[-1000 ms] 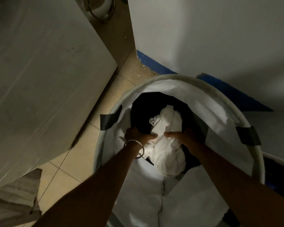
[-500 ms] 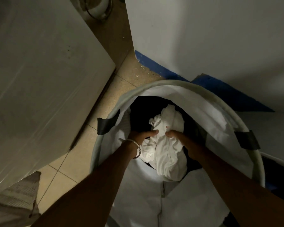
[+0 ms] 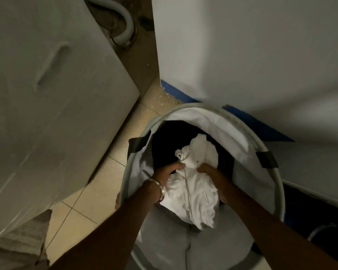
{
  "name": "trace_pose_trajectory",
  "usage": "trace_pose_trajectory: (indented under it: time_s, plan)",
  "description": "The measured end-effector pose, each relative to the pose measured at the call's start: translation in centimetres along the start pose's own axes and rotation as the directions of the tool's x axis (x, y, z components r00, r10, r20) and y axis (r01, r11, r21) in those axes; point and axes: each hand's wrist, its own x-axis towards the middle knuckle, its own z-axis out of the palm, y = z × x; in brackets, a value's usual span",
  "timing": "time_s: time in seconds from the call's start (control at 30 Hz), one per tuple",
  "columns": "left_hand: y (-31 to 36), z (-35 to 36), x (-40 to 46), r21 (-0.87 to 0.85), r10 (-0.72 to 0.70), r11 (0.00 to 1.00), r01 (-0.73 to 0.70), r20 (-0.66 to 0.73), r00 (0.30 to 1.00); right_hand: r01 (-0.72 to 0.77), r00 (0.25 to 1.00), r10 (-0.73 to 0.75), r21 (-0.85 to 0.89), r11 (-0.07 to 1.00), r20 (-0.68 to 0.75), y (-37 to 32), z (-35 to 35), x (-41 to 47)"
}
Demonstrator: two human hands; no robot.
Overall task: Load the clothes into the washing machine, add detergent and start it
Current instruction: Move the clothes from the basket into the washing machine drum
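two hands (image 3: 191, 177) around one white garment (image 3: 193, 191)

I see two bare forearms without sleeves. The left hand (image 3: 167, 173) has a thin metal bangle (image 3: 158, 187) on its wrist; the right hand (image 3: 213, 175) wears nothing.

No text, label, brand, number or sign can be read anywhere in this dim view.
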Motion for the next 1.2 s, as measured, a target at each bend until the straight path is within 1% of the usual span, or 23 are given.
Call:
trace_pose_trajectory:
  time_s: [0.07, 0.17, 0.27, 0.37, 0.53, 0.67, 0.77, 0.87, 0.93, 1.0, 1.13, 1.2]
  plan:
    - [0.2, 0.1, -1.7, -0.042, -0.025, 0.999, 0.026, 0.033, 0.999, 0.014, 1.000, -0.014, 0.007, 1.000, -0.024, -0.5, 0.3, -1.6]
    - [0.7, 0.4, -3.9, -0.068, 0.003, 0.998, 0.001, 0.055, 0.999, 0.031, 0.999, -0.030, 0.043, 0.999, -0.036, -1.2, 0.8, -4.3]
    - [1.9, 0.5, -7.7, -0.077, 0.019, 0.997, -0.013, 0.079, 0.997, 0.038, 0.999, -0.037, 0.031, 0.999, -0.008, -2.3, 1.6, -7.6]
    - [3.1, -0.1, -11.7, -0.062, 0.053, 0.997, -0.049, 0.069, 0.996, 0.069, 0.998, -0.069, 0.017, 0.997, -0.002, -3.9, 3.1, -11.6]
    - [4.1, -0.4, -16.5, -0.004, 0.157, 0.988, -0.157, 0.024, 0.987, 0.157, 0.987, -0.157, -0.015, 0.987, 0.025, -5.4, 4.2, -17.6]
    - [4.8, 0.0, -20.1, 0.023, 0.145, 0.989, -0.146, 0.033, 0.989, 0.199, 0.980, -0.198, -0.063, 0.978, 0.027, -6.0, 4.4, -21.9]
    - [4.8, 0.2, -22.4, 0.009, 0.158, 0.987, -0.159, 0.069, 0.985, 0.175, 0.984, -0.177, -0.112, 0.978, -0.004, -6.2, 4.2, -23.8]
    - [4.7, 0.5, -24.2, 0.004, 0.194, 0.981, -0.195, 0.093, 0.977, 0.145, 0.983, -0.162, -0.174, 0.974, -0.089, -6.3, 4.4, -24.8]
    - [4.7, 0.9, -25.7, 0.037, 0.199, 0.978, -0.203, 0.100, 0.975, 0.172, 0.975, -0.189, -0.149, 0.974, -0.114, -6.5, 4.3, -26.1]
    - [4.5, 1.2, -27.1, 0.034, 0.182, 0.982, -0.187, 0.122, 0.976, 0.178, 0.974, -0.193, -0.124, 0.976, -0.119, -6.7, 3.8, -27.2]
    - [4.2, 1.8, -30.3, 0.049, 0.187, 0.979, -0.197, 0.162, 0.969, 0.272, 0.960, -0.276, -0.072, 0.960, -0.041, -6.7, 3.2, -30.7]
    - [4.0, 2.1, -31.6, 0.065, 0.218, 0.971, -0.232, 0.171, 0.961, 0.308, 0.949, -0.312, -0.084, 0.948, -0.052, -6.7, 3.0, -32.7]
